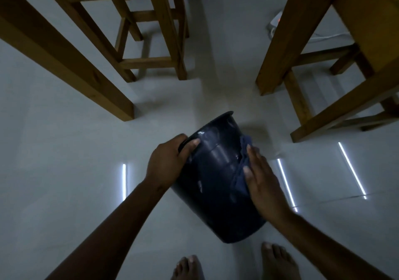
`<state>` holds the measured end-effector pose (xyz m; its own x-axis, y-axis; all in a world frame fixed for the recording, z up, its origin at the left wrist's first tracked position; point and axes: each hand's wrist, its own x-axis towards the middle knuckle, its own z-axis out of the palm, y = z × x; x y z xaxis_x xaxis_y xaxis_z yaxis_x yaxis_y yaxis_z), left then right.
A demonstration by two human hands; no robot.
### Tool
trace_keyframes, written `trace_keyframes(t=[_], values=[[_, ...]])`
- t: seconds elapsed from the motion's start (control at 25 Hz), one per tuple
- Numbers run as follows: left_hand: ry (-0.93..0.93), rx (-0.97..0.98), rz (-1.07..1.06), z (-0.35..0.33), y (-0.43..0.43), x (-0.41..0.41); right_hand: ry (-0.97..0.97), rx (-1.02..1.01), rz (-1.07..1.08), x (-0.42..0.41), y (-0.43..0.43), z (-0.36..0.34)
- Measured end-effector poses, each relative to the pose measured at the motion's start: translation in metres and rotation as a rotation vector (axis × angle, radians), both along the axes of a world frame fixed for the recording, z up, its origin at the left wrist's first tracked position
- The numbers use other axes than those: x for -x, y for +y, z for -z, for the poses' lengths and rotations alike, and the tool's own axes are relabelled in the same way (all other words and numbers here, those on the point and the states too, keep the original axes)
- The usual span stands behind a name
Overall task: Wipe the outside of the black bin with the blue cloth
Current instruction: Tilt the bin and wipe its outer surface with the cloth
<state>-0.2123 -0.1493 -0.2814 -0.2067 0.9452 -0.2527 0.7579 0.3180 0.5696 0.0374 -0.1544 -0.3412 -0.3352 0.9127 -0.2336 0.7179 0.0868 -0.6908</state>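
Observation:
The black bin (216, 171) is held tipped in the air above the floor, its open mouth pointing away from me and its base toward my feet. My left hand (168, 160) grips the bin's rim on the left side, thumb over the edge. My right hand (263, 180) lies flat on the bin's right side, pressing the blue cloth (241, 167) against the outer wall. Only a crumpled strip of the cloth shows past the fingers; the remainder is hidden under the palm.
Wooden stool legs (151, 42) stand ahead at the left and wooden table legs (287, 42) at the right. A white power strip (275, 22) with a cable lies on the pale tiled floor behind. My bare feet (276, 262) are at the bottom.

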Motion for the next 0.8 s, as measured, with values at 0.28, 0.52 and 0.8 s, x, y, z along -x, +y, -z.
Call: trace_keyframes(t=[0.28,0.52,0.8], values=[[0.079,-0.079,0.092,-0.003,0.027,-0.013,0.013,-0.182,-0.178,0.023,0.041,-0.005],[0.106,-0.067,0.059,-0.001,0.022,-0.013,-0.205,-0.292,-0.244,0.013,-0.051,-0.002],[0.105,-0.013,0.015,-0.003,0.029,-0.023,0.133,0.063,0.094,-0.002,0.02,0.014]])
